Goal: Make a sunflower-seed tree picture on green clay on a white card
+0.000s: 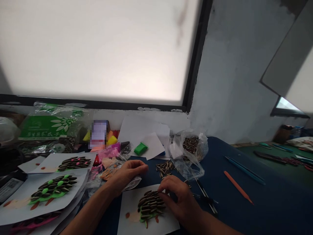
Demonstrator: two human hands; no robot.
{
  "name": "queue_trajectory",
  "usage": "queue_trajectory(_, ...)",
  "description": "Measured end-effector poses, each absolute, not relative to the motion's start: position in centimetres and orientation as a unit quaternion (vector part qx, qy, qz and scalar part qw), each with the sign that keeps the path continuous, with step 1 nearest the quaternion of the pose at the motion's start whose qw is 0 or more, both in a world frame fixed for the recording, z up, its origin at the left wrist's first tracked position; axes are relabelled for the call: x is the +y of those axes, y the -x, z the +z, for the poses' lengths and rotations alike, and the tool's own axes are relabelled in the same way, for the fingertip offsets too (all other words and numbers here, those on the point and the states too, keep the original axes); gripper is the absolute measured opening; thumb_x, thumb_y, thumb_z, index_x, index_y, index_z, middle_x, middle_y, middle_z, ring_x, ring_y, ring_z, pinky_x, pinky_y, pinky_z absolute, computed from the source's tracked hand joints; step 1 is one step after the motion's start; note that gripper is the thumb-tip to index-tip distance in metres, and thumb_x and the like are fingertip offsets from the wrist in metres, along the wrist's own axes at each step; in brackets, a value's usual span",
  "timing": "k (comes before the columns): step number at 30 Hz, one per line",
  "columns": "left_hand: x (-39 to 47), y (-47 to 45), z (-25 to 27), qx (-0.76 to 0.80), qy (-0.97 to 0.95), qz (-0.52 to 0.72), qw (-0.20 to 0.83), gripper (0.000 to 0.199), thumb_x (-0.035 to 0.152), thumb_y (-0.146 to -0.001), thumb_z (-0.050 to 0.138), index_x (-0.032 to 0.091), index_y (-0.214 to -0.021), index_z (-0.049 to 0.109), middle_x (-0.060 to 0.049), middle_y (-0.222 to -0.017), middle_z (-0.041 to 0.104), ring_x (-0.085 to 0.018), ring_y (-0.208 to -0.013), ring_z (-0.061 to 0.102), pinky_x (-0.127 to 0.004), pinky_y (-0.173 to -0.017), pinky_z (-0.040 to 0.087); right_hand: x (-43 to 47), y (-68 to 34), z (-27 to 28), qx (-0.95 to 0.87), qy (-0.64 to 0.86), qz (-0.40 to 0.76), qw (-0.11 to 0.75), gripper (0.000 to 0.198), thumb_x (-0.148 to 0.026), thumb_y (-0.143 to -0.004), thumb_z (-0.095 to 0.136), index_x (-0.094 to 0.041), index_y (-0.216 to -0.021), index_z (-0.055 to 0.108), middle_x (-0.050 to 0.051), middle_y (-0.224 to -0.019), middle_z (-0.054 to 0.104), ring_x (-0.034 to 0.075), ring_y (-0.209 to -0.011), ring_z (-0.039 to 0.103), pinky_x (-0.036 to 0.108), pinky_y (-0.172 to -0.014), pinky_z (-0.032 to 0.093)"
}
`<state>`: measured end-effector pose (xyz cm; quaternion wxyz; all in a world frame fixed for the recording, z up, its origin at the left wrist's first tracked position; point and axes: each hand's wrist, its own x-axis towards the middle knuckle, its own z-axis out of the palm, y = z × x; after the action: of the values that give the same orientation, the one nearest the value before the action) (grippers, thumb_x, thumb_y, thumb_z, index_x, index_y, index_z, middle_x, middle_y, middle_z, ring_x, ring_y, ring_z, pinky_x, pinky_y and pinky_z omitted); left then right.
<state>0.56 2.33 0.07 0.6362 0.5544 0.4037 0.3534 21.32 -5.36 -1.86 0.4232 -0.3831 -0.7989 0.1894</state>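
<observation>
In front of me lies a white paper sheet (127, 225) bearing a hedgehog figure of pale and green modelling clay, its back covered with striped sunflower seeds (151, 204). My right hand (182, 199) is over the sheet's right side, with thumb and index finger closed at the upper right edge of the seeds, seemingly on one sunflower seed. Above the sheet hovers my left hand (132, 171), fingers pinched together; whatever is in them is hidden. A loose heap of sunflower seeds (165, 168) lies on the blue tabletop just beyond both hands.
Finished-looking hedgehog sheets (73, 195) are stacked at left, below a green seed bag (44, 127). Clay packets (110, 151), a phone (99, 133) and a green clay block (141, 148) sit behind. To the right are a seed-filled plastic bag (190, 145), tweezers (206, 197), an orange tool (238, 187) and blue tweezers (244, 169).
</observation>
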Motion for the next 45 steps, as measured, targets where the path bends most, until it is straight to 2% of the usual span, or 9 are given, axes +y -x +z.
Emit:
queue_trajectory(3,2.32,-0.56,-0.01,0.411,-0.544,0.345,0.645,0.044,0.057,-0.059,0.082,0.018,-0.066,0.064,0.004,-0.062,0.054,-0.010,-0.054,0.041,-0.024,-0.051,0.029,-5.31,-21.35,-1.76,-0.806,0.393,0.171,0.407,0.012,-0.010,-0.086,0.058,-0.020,-0.084,0.063,0.007,-0.096,0.061,0.022,-0.092,0.060,0.034,-0.080,0.049)
queue_trajectory(5,2.32,-0.55,-0.13,0.414,-0.540,0.345,0.646,0.044,0.056,-0.057,0.083,0.018,-0.070,0.066,0.005,-0.063,0.054,-0.009,-0.053,0.040,-0.023,-0.050,0.028,-5.33,-21.37,-1.73,-0.808,0.396,0.164,0.403,0.012,-0.008,-0.085,0.059,-0.020,-0.084,0.064,0.008,-0.099,0.059,0.023,-0.095,0.059,0.036,-0.083,0.049)
queue_trajectory(10,2.44,-0.41,-0.42,0.428,-0.549,0.349,0.628,0.038,0.046,-0.057,0.085,0.019,-0.079,0.072,0.002,-0.073,0.062,-0.012,-0.063,0.048,-0.024,-0.058,0.036,-5.45,-21.36,-1.73,-0.806,0.397,0.174,0.404,0.014,-0.007,-0.086,0.058,-0.019,-0.086,0.065,0.008,-0.101,0.059,0.023,-0.098,0.060,0.038,-0.086,0.049)
queue_trajectory(13,2.44,-0.34,-0.34,0.422,-0.567,0.346,0.617,0.031,0.043,-0.059,0.082,0.020,-0.079,0.073,0.001,-0.077,0.064,-0.015,-0.071,0.051,-0.026,-0.064,0.039,-5.39,-21.38,-1.77,-0.809,0.400,0.168,0.396,0.014,-0.007,-0.085,0.059,-0.020,-0.085,0.065,0.008,-0.101,0.058,0.023,-0.098,0.060,0.038,-0.085,0.049)
queue_trajectory(20,2.18,-0.57,0.23,0.415,-0.570,0.355,0.614,0.031,0.037,-0.052,0.084,0.021,-0.075,0.070,0.000,-0.080,0.066,-0.019,-0.079,0.055,-0.028,-0.073,0.041,-5.23,-21.38,-1.88,-0.820,0.396,0.151,0.384,0.015,-0.007,-0.086,0.058,-0.019,-0.087,0.066,0.009,-0.103,0.058,0.025,-0.100,0.060,0.040,-0.086,0.050)
queue_trajectory(28,2.32,-0.63,0.00,0.399,-0.567,0.358,0.625,0.035,0.046,-0.055,0.084,0.019,-0.067,0.064,0.003,-0.066,0.057,-0.013,-0.064,0.046,-0.025,-0.061,0.035,-5.37,-21.41,-1.85,-0.820,0.404,0.154,0.375,0.015,-0.005,-0.083,0.061,-0.019,-0.085,0.064,0.009,-0.106,0.058,0.025,-0.104,0.059,0.041,-0.089,0.049)
queue_trajectory(33,2.23,-0.68,0.03,0.386,-0.540,0.359,0.656,0.038,0.045,-0.054,0.087,0.018,-0.067,0.063,0.006,-0.063,0.055,-0.010,-0.058,0.041,-0.023,-0.057,0.032,-5.36,-21.37,-1.71,-0.816,0.409,0.166,0.372,0.015,-0.004,-0.083,0.062,-0.019,-0.085,0.064,0.010,-0.108,0.058,0.025,-0.105,0.058,0.040,-0.090,0.049)
queue_trajectory(39,2.37,-0.46,0.00,0.392,-0.567,0.343,0.638,0.026,0.035,-0.057,0.085,0.019,-0.071,0.069,0.004,-0.070,0.062,-0.013,-0.067,0.049,-0.024,-0.064,0.038,-5.37,-21.33,-1.79,-0.816,0.402,0.165,0.380,0.014,-0.006,-0.086,0.060,-0.018,-0.086,0.067,0.010,-0.106,0.057,0.024,-0.104,0.058,0.038,-0.089,0.049)
queue_trajectory(45,2.80,-0.08,-0.67,0.407,-0.601,0.333,0.602,0.027,0.037,-0.060,0.081,0.020,-0.079,0.073,-0.001,-0.080,0.068,-0.018,-0.077,0.057,-0.028,-0.070,0.043,-5.18,-21.46,-1.90,-0.825,0.389,0.148,0.382,0.014,-0.008,-0.087,0.059,-0.019,-0.089,0.068,0.010,-0.107,0.057,0.023,-0.103,0.059,0.037,-0.089,0.049)
